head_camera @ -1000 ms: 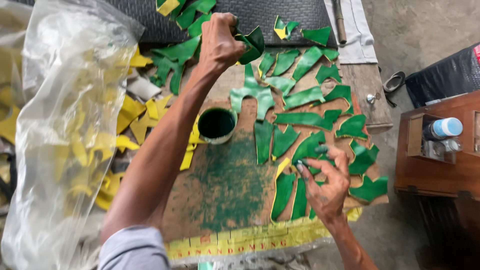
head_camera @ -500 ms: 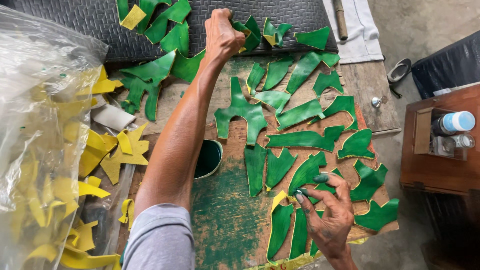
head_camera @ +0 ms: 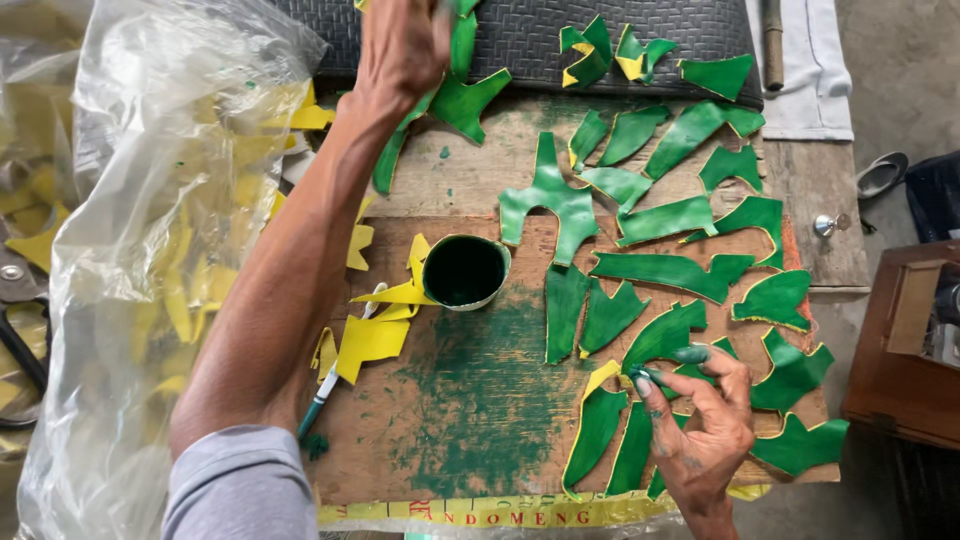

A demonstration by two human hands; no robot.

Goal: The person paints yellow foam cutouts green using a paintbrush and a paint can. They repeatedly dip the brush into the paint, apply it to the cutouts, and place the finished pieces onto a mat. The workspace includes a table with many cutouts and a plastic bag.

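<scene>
Left hand: my left hand (head_camera: 402, 45) is stretched out to 12 o'clock, closed over a green cut piece (head_camera: 470, 100) at the edge of the black mat (head_camera: 530, 40).
Right hand: my right hand (head_camera: 700, 425), at 5 o'clock, has stained fingertips (head_camera: 643, 383) pinched together on a green strip (head_camera: 660, 340) (its rim shows yellow).
Cup: a cup of green paint (head_camera: 465, 271) stands mid-board (head_camera: 470, 420).
Brush: a brush (head_camera: 330, 385) lies at 7 o'clock beside yellow pieces (head_camera: 375, 335).

Small craft workshop, paint-stained wooden desk (head_camera: 470, 400), pot of green paint (head_camera: 465, 270), painted green cut-outs (head_camera: 548, 200) laid out to dry, bag of yellow pieces (head_camera: 150, 250), brush (head_camera: 330, 390)
</scene>
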